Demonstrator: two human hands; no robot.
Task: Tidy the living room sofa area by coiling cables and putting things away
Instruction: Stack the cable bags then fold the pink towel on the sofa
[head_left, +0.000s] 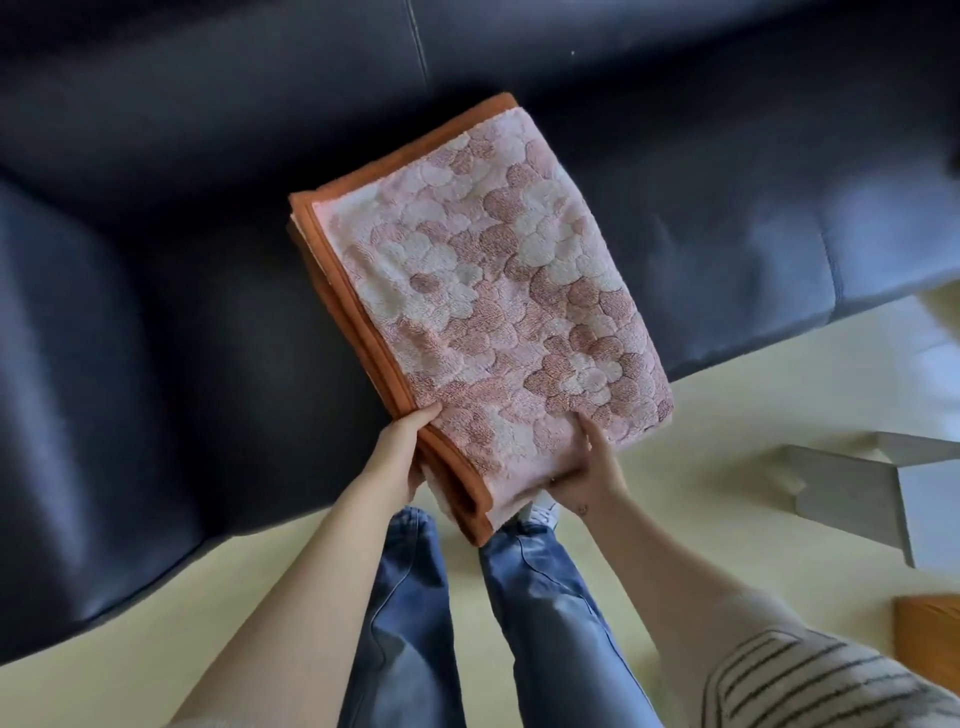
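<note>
- Legs in blue jeans stand on the pale floor, nearest the viewer.
- Left hand grips the near-left corner of the folded blanket, thumb on top at the orange binding, fingers hidden beneath.
- Right hand holds the near-right part of the same end, thumb pressed on the pile, fingers curled under.
- The blanket, a pink-and-white floral fleece folded in several layers, is held over the dark sofa's seat; whether its far end rests on the cushion cannot be told.
- Handling, as judged: soft, light, limp and not fragile. Layers may slide apart or sag, so hold the stacked edges together at both near corners, or support from below.
- A grey-white box lies on the floor to the right.
</note>
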